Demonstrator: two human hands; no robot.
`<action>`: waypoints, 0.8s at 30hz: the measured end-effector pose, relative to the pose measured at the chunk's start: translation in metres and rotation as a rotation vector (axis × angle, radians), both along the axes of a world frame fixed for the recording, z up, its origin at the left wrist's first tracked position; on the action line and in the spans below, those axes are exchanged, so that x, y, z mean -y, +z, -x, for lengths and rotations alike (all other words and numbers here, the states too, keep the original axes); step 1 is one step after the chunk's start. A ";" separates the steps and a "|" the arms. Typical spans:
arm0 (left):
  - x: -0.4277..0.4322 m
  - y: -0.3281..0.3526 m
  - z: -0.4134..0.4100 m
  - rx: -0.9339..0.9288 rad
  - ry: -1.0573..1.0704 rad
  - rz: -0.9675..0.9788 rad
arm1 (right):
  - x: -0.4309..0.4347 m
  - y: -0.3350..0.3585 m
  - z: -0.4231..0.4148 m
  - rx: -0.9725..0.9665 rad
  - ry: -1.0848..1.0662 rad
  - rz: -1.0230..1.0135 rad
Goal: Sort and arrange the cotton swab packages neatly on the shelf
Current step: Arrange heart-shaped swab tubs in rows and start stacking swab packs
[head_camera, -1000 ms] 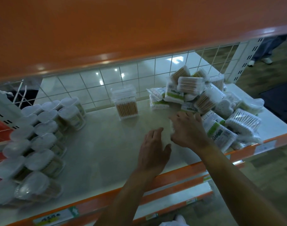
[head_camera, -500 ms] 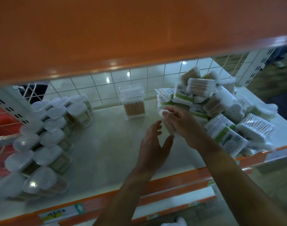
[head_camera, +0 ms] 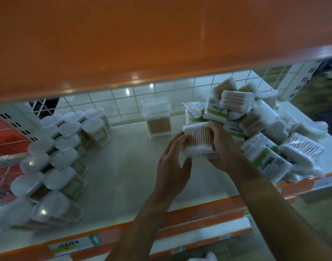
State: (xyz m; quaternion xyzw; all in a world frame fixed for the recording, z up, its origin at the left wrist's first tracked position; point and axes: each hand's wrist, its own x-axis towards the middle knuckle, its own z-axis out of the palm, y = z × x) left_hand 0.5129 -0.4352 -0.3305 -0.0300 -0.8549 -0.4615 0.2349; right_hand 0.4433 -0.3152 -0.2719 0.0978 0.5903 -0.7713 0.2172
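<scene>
Both hands hold one clear rectangular box of wooden cotton swabs just above the shelf. My right hand grips its right side with curled fingers. My left hand cups its left and lower side. A jumbled pile of swab packages, some with green labels, lies to the right. One matching rectangular box stands upright near the back. Round swab tubs stand in rows on the left.
An orange upper shelf hangs low over the work area. A white wire grid backs the shelf. An orange front rail with price tags runs along the near edge. A floor aisle lies to the right.
My right hand lifted a rectangular swab box out from the pile's edge. My left hand rose to meet it and now cups its left side. The camera moved closer.
</scene>
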 end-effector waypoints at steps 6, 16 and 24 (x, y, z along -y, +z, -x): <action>0.004 0.005 -0.003 0.011 0.087 -0.204 | 0.004 -0.002 0.002 0.018 0.044 0.113; -0.002 0.007 -0.002 0.120 0.135 -0.456 | 0.018 -0.020 0.001 0.079 0.026 0.314; 0.018 0.007 0.010 0.063 0.255 -0.391 | 0.033 -0.025 -0.007 -0.189 0.161 -0.148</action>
